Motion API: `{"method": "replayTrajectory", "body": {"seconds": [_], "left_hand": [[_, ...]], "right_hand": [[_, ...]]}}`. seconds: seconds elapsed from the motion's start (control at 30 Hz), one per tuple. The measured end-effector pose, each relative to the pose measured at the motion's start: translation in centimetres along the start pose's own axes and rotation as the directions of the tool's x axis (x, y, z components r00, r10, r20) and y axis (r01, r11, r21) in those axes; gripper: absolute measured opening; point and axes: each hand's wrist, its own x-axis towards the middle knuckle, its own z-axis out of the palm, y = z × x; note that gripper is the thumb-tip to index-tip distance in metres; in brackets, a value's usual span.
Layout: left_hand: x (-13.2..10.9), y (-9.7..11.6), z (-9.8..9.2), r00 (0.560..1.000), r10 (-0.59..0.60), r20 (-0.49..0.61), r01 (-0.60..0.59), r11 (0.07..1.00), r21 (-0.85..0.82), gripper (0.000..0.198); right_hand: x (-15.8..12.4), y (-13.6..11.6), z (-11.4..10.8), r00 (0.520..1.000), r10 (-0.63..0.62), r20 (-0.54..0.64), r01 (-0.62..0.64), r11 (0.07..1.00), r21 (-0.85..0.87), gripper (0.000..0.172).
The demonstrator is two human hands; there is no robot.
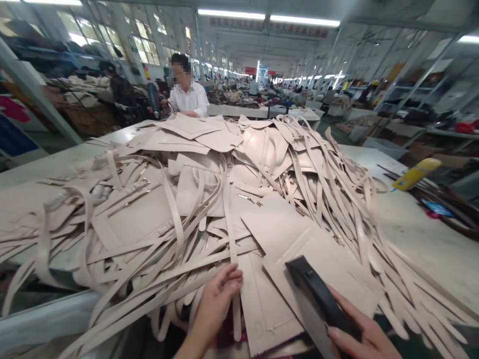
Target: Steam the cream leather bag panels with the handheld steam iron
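My left hand (217,294) is at the lower middle with its fingers curled and pressed together round a narrow beige strap (231,229), whose rounded end hangs below the fingers. At the lower right my right hand (361,326) grips a black stapler (314,284) with a grey metal underside, thumb on the near side and fingers behind. Under and beside the stapler lie flat beige bag panels (271,299) with stitched edges. Part of the right hand is cut off by the bottom edge.
A large heap of beige bag pieces (187,132) and loose straps (359,219) covers much of the pale table (411,219). A yellow utility knife (417,174) stands out at the right. Across the table sits a person in a white shirt (190,99).
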Motion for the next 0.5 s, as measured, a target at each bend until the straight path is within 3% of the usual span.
{"method": "replayTrajectory", "body": {"seconds": [0.07, 0.17, 0.33, 0.5], "left_hand": [[1.3, -2.0, 4.5, 0.993, -0.059, 0.105, 0.079, 0.978, -0.194, 0.048], [3.0, -3.8, 7.9, 0.988, -0.042, 0.152, 0.097, 0.921, -0.377, 0.042], [4.0, -4.2, 8.6, 0.998, -0.062, 0.032, 0.069, 0.889, -0.452, 0.034], [4.0, -4.4, 9.0, 0.999, -0.039, -0.038, 0.018, 0.895, -0.447, 0.036]], "right_hand": [[0.1, -0.4, 0.5, 0.996, -0.012, 0.083, 0.008, 0.999, 0.039, 0.066], [1.0, -0.7, 1.5, 0.984, -0.051, 0.170, 0.037, 0.996, 0.087, 0.066], [3.2, -1.6, 3.7, 0.943, 0.002, 0.332, -0.071, 0.978, 0.195, 0.074], [3.7, -2.6, 4.3, 0.978, 0.027, 0.208, -0.086, 0.956, 0.280, 0.077]]}}
